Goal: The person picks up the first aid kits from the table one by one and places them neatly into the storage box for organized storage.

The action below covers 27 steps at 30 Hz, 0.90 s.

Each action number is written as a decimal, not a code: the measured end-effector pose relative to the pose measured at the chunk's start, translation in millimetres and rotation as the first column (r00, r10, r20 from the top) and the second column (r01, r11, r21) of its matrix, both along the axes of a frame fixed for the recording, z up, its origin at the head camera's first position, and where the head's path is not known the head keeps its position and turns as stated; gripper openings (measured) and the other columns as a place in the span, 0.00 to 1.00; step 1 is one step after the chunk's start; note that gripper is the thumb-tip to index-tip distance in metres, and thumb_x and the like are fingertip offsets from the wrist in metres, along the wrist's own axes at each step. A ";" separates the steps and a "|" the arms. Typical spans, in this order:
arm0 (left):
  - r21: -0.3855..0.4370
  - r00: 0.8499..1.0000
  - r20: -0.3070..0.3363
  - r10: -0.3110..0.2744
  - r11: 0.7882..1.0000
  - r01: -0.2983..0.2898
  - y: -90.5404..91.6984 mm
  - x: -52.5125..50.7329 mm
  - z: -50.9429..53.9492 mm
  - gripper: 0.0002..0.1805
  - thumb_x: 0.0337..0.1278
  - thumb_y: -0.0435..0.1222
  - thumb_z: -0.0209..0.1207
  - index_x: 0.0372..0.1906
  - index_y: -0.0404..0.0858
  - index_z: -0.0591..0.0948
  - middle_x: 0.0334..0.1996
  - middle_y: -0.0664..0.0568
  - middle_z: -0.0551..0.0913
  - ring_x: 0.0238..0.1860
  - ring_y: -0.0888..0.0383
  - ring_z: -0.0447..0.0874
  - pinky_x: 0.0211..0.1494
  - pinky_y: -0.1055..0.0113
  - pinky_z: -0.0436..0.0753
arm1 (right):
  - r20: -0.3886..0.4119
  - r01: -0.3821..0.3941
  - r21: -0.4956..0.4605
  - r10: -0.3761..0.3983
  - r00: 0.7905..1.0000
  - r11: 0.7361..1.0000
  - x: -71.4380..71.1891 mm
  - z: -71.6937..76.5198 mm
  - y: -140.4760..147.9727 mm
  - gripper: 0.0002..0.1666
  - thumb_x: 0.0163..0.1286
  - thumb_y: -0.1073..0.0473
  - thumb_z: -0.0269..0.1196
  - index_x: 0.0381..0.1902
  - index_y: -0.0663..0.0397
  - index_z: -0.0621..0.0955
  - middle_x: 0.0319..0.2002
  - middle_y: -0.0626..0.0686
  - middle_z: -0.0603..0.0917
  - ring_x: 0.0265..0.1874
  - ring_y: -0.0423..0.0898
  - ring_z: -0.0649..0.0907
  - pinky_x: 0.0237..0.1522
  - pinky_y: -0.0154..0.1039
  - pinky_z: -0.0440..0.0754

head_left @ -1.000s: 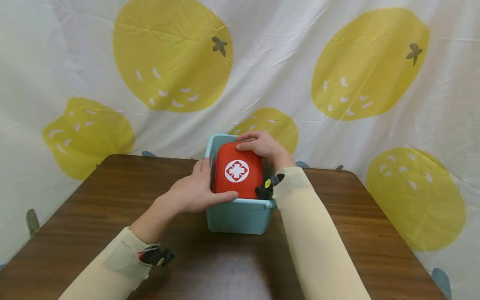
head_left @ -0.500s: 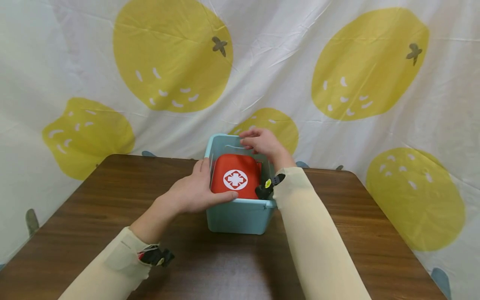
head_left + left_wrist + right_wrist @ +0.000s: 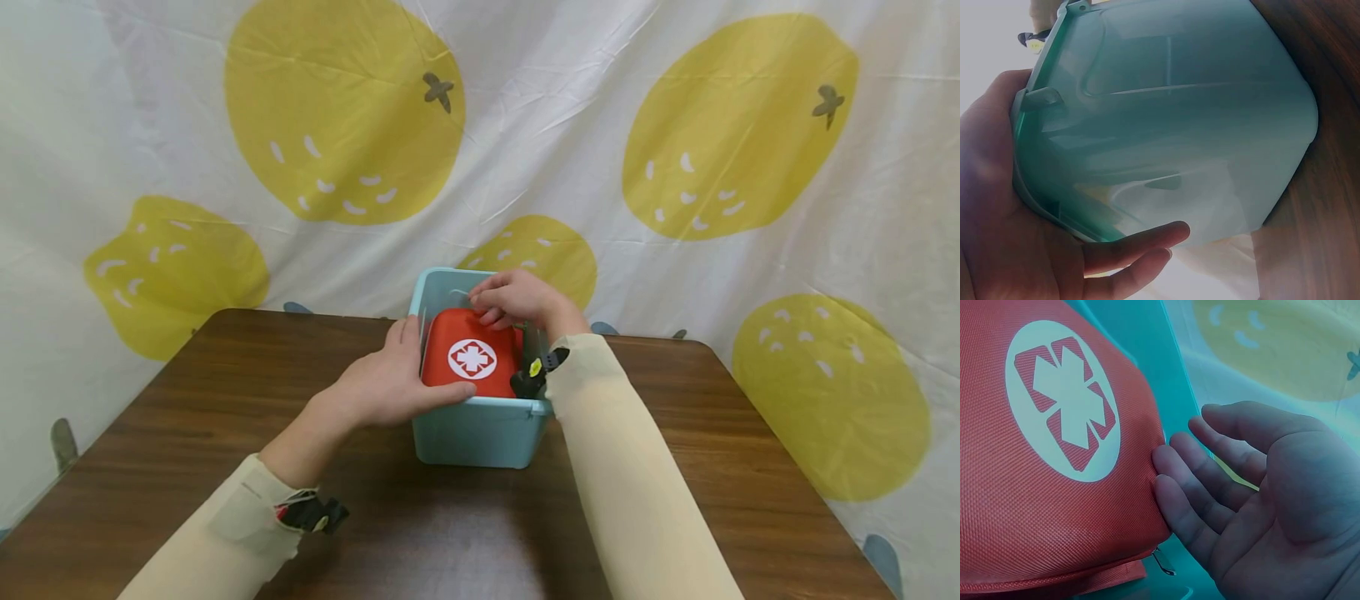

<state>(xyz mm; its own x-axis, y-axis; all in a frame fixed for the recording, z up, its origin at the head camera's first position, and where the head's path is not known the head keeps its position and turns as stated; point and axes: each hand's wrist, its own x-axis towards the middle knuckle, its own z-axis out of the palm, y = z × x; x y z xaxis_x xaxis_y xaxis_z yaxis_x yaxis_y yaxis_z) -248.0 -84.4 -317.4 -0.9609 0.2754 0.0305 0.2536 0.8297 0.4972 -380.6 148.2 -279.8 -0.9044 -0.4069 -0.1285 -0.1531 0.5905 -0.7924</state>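
A red first-aid bag [image 3: 442, 350] with a white cross emblem sits tilted inside a light blue-green plastic bin [image 3: 480, 437]; its lower part is hidden by the bin's front wall. The left hand [image 3: 382, 375] grips the bin's near left corner. Its thumb lies over the near rim and its fingers run along the outside, beside the wall [image 3: 1197, 144]. Over the bin's far right side, the right hand [image 3: 517, 300] has loosely bent fingers. In the right wrist view, its fingertips [image 3: 1163, 487] touch the edge of the bag [image 3: 1104, 512], just above a metal zip pull [image 3: 1164, 562].
The bin stands on a dark wooden table [image 3: 187, 433], near its back edge. Behind hangs a white cloth [image 3: 540, 100] printed with yellow fruit. Each wrist carries a small black camera, one of them [image 3: 528, 379] over the bin's right side.
The bag has dropped lower in the bin, and the right hand has released its top edge. After lifting away, that hand has come back down to the bag's edge. The left hand stays put.
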 end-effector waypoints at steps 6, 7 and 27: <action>0.017 1.000 0.022 -0.011 1.000 0.010 -2.8 -1.4 1.1 0.71 0.51 0.79 0.65 0.84 0.35 0.52 0.73 0.42 0.65 0.53 0.46 0.85 0.54 0.52 0.89 | 0.004 0.024 -0.051 -0.024 1.000 0.998 -2.8 0.6 -1.2 0.25 0.83 0.54 0.61 0.69 0.62 0.83 0.50 0.58 0.91 0.42 0.47 0.89 0.48 0.39 0.91; 0.028 0.999 0.028 -0.018 0.999 0.017 -3.6 -1.4 1.0 0.70 0.52 0.78 0.65 0.84 0.35 0.52 0.74 0.42 0.64 0.53 0.46 0.85 0.55 0.52 0.89 | 0.004 0.032 -0.069 -0.031 0.999 0.997 -3.0 0.7 -1.6 0.25 0.83 0.54 0.62 0.69 0.62 0.83 0.49 0.58 0.91 0.42 0.46 0.90 0.47 0.38 0.90; 0.365 0.988 0.031 -0.153 0.922 0.131 -21.6 -12.2 2.6 0.36 0.76 0.55 0.62 0.75 0.38 0.70 0.66 0.42 0.76 0.69 0.44 0.75 0.64 0.48 0.87 | -0.088 0.029 -0.415 -0.072 0.993 0.910 11.8 44.7 22.2 0.19 0.83 0.55 0.62 0.64 0.59 0.85 0.48 0.52 0.90 0.40 0.45 0.91 0.44 0.36 0.91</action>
